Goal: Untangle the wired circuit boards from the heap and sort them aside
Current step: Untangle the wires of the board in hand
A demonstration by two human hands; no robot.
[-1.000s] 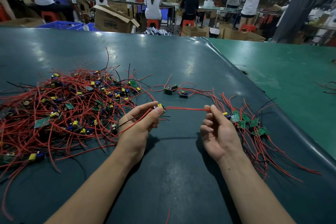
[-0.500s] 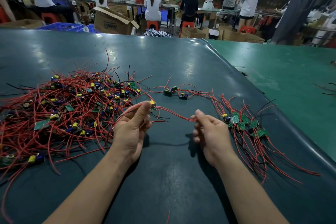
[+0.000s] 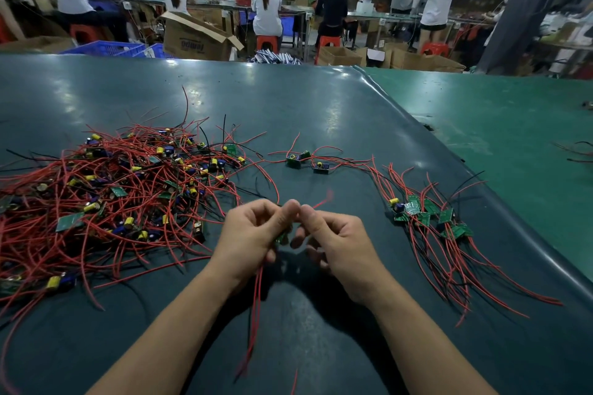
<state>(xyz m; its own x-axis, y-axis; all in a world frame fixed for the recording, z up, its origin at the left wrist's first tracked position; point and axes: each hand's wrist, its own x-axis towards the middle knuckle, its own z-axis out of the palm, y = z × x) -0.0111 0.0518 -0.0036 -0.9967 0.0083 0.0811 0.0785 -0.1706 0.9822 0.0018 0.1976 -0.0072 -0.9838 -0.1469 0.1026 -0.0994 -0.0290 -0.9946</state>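
Your left hand [image 3: 253, 234] and right hand [image 3: 337, 240] meet just above the bench [image 3: 321, 112], thumbs nearly touching. Your left grip is clamped on a small green circuit board [image 3: 284, 237], mostly hidden behind your fingers, and its red wires [image 3: 255, 314] hang down below that hand, blurred. Your right grip is pinched together at the same board or its wire; which one is hidden. The tangled heap [image 3: 122, 196] lies to your left. The sorted boards [image 3: 430, 218] lie to your right, wires trailing toward you. Two loose boards [image 3: 308, 162] sit farther back, between heap and sorted boards.
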